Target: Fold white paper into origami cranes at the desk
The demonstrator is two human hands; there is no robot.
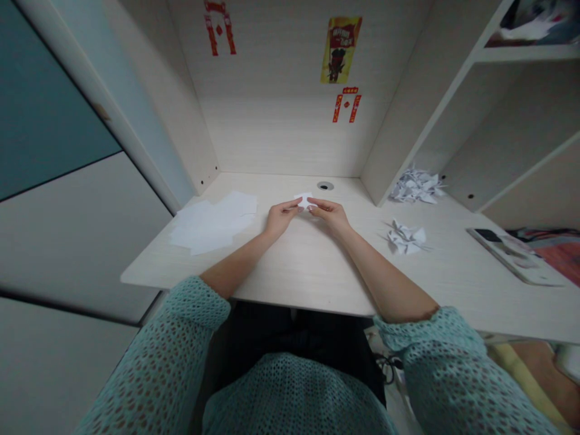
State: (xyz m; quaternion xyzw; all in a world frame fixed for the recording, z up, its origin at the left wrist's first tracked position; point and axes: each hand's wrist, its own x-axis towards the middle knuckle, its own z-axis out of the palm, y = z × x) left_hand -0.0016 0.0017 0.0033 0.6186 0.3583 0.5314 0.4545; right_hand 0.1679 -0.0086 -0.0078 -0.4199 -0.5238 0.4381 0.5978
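A small folded piece of white paper (304, 200) sits between my two hands over the middle of the pale wooden desk (317, 272). My left hand (281, 215) pinches its left side with closed fingers. My right hand (330, 213) pinches its right side, fingers also closed. Both forearms reach out from teal knit sleeves.
Loose white paper sheets (212, 223) lie at the desk's left. Two small folded paper figures (406, 237) rest to the right, and a pile of several more (417, 186) sits in the shelf corner. A phone (512, 251) lies far right. A cable hole (325, 185) is behind my hands.
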